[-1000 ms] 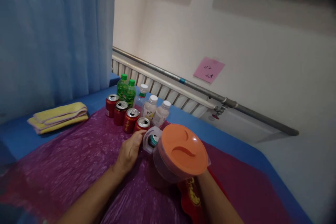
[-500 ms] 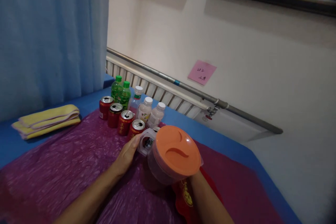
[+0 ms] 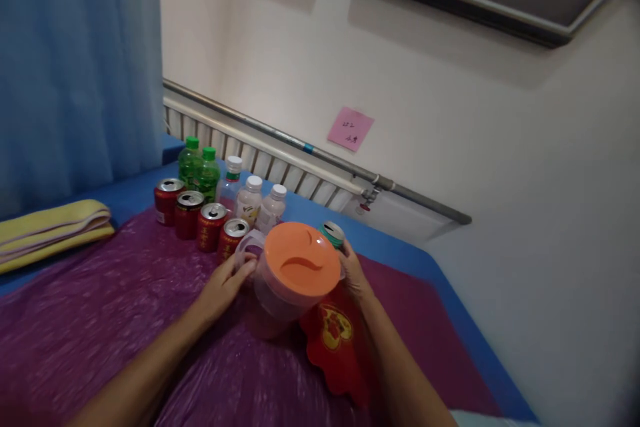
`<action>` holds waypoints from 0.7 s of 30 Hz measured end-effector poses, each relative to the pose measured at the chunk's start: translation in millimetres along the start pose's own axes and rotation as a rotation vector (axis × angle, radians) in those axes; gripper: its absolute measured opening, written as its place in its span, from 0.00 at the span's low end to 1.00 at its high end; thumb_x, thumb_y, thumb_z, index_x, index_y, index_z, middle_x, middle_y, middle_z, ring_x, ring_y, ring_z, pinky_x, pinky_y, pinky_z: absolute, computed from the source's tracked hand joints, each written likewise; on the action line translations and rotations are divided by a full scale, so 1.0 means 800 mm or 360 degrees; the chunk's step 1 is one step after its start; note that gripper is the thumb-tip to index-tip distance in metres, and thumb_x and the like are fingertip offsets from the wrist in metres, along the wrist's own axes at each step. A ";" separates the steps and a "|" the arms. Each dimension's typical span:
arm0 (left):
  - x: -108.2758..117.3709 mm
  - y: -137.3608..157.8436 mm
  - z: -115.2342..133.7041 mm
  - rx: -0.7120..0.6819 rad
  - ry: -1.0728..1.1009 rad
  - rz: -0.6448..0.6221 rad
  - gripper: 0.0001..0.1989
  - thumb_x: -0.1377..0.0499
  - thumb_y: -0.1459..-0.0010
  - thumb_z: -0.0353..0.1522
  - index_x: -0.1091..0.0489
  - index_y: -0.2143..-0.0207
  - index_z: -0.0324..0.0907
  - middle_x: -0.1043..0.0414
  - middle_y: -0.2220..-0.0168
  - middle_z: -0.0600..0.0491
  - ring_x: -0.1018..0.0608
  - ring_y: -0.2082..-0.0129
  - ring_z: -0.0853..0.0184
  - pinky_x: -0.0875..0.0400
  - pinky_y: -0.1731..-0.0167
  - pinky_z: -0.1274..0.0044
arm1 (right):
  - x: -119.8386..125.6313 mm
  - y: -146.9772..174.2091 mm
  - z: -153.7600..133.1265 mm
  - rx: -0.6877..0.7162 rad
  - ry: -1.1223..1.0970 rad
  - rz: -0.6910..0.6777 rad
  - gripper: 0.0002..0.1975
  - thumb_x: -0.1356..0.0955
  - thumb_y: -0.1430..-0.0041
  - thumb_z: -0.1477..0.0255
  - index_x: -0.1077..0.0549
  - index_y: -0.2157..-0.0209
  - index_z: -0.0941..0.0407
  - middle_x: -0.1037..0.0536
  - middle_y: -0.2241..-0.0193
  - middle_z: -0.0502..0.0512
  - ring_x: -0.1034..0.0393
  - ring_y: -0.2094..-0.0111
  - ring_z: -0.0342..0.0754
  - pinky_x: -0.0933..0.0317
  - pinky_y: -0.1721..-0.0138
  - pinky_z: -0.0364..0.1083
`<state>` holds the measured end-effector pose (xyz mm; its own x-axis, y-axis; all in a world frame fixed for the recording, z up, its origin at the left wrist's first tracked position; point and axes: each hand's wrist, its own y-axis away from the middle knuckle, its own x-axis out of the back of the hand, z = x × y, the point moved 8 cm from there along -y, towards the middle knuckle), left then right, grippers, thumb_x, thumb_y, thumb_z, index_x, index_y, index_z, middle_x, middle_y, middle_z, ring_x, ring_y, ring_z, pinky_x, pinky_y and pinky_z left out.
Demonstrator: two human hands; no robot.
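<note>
The jug (image 3: 290,280), clear with an orange lid (image 3: 301,259), stands on the purple sheet (image 3: 100,333) near the table's middle, its base partly over a red mat (image 3: 333,340). I see my left hand (image 3: 223,283) at its clear handle (image 3: 245,250), fingers curled against it; whether they grip it fully I cannot tell. My right hand (image 3: 353,270) is on the far side of the jug, closed around a green-topped can (image 3: 333,233) that shows just past the lid's rim.

Just left of the handle runs a row of four red cans (image 3: 200,217), their tops open, the nearest touching or almost touching the handle. Behind them stand two green bottles (image 3: 197,170) and three pale bottles (image 3: 253,193) with white caps. A folded yellow cloth (image 3: 50,233) lies well apart at the left on the blue table (image 3: 400,253). Behind are a blue curtain (image 3: 70,60), a radiator (image 3: 270,163) with a pipe, and a pink note (image 3: 351,128) on the wall.
</note>
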<state>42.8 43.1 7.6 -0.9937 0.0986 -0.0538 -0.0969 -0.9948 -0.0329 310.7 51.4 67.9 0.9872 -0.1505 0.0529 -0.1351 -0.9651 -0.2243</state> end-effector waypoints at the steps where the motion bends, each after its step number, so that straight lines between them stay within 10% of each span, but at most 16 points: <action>1: 0.000 0.000 -0.002 0.0017 -0.0004 0.0004 0.26 0.39 0.53 0.54 0.24 0.64 0.42 0.21 0.63 0.49 0.22 0.60 0.55 0.27 0.55 0.67 | 0.017 0.009 0.000 -0.0019 -0.0040 0.0070 0.22 0.28 0.42 0.65 0.29 0.47 0.53 0.21 0.52 0.55 0.25 0.54 0.53 0.30 0.53 0.52; 8: 0.002 -0.003 0.004 0.0056 0.0165 0.0210 0.30 0.34 0.58 0.54 0.23 0.62 0.40 0.19 0.59 0.46 0.22 0.54 0.54 0.28 0.50 0.67 | 0.095 0.063 -0.011 -0.0068 -0.0261 0.0450 0.28 0.27 0.57 0.67 0.28 0.51 0.51 0.20 0.56 0.52 0.26 0.57 0.54 0.30 0.57 0.51; 21: -0.017 0.012 0.043 -0.0030 0.0602 0.0715 0.20 0.30 0.61 0.41 0.25 0.65 0.42 0.22 0.70 0.59 0.24 0.70 0.69 0.26 0.70 0.79 | 0.102 0.078 -0.005 0.0052 -0.0302 0.0431 0.30 0.27 0.61 0.69 0.27 0.51 0.53 0.21 0.51 0.54 0.30 0.47 0.58 0.39 0.41 0.55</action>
<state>53.3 31.3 42.4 -0.8475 -0.3263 -0.4187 0.3337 -0.9409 0.0579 382.9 -22.0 61.8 0.9143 -0.3552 -0.1947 -0.3952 -0.8875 -0.2369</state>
